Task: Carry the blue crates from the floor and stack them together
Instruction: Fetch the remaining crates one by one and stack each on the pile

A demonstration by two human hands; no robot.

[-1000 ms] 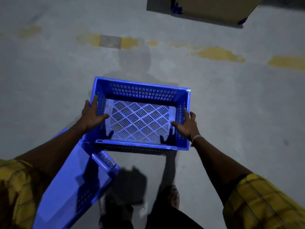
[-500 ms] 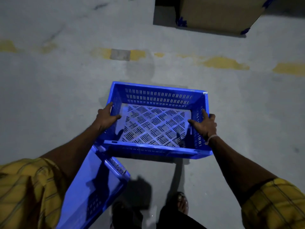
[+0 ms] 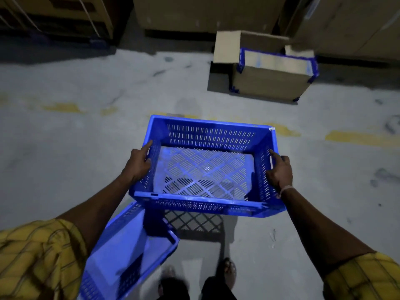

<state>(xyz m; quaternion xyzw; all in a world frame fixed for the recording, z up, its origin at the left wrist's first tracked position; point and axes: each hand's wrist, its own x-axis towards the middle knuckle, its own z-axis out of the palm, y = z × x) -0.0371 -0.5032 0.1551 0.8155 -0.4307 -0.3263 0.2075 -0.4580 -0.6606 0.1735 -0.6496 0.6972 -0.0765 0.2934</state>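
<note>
The concrete floor [image 3: 65, 148] fills most of the frame, crossed at mid-height by a worn, broken yellow line [image 3: 357, 137], presumably an old lane marking. Along the top edge large cardboard cartons [image 3: 205, 11] are ranged, apparently pushed back there to leave the floor open. In the upper right, in front of them, a smaller cardboard box [image 3: 270, 83] with blue corner tape is seen on the floor, one flap raised.

At the centre of the frame a blue crate [image 3: 207, 135] is held clear of the floor, its slotted base casting a lattice shadow on the concrete below it. It is kept roughly level and open side up, which is judged to suit carrying and later stacking. A second blue crate [image 3: 129, 245] appears at the lower left, tilted, partly beneath the left forearm and partly under the carried crate's near corner; whether it is touched by either cannot be told.

The carried crate is gripped at its two short sides, so that its weight is shared evenly. The left hand [image 3: 138, 163] is curled over the left wall, fingers reaching along the rim. The right hand [image 3: 279, 172] is closed on the right wall beside the handle slot, forefinger extended along the rim. A pale band [image 3: 285, 188] is worn at the right wrist.
</note>
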